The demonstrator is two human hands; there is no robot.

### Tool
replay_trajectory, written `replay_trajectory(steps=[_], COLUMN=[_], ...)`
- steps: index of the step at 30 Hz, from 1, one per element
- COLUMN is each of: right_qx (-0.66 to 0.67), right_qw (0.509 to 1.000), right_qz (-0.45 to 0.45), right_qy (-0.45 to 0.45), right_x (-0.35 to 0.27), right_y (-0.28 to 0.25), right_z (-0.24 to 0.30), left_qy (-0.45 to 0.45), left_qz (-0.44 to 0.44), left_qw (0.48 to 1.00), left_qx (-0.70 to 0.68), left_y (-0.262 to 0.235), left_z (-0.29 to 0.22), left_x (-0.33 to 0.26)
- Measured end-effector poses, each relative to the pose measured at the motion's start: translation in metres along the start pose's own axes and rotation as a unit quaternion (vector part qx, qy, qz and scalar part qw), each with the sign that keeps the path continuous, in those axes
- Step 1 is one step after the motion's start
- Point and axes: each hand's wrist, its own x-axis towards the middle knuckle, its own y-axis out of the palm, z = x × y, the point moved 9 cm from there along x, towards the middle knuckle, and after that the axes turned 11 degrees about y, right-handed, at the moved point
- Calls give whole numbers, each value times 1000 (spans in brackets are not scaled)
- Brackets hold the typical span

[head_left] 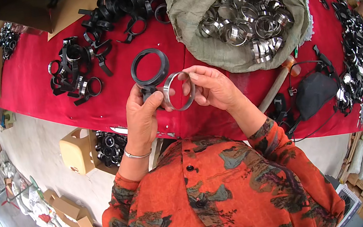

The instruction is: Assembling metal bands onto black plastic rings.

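My left hand [142, 117] grips the tab of a black plastic ring clamp [150, 66], holding it upright above the red-covered table [31, 84]. My right hand [213, 87] pinches a shiny metal ring [179, 91] right beside the black ring, the two parts touching or nearly so. A metal bangle sits on my left wrist. My orange patterned shirt fills the lower middle of the view.
An open grey-green sack [204, 16] full of metal rings lies at the back right. Piles of black ring clamps [78, 68] cover the left and far middle. A wooden-handled hammer [278, 85], a black pouch [314, 91] and more parts lie right. Cardboard boxes [76, 150] stand on the floor.
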Motion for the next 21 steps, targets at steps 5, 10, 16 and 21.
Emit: replay_trajectory(steps=[5,10,16,21], right_qx=[64,111,-249,-602], right_qw=[997,993,957,720], right_qz=[28,20,-136,-110], right_qy=[32,21,-65,-328], right_x=[5,9,-4,-37], right_y=[-9,-5,-10,58], right_z=[-11,-14,9,47], left_qy=[40,84,26,-70], left_qz=[25,-59,-70,-51], left_qw=[997,992,997,994], left_qx=[65,75,31,-62], left_y=[5,19,-12,-22], left_z=[-10,-17,-17,-3], left_x=[2,-1,14,11])
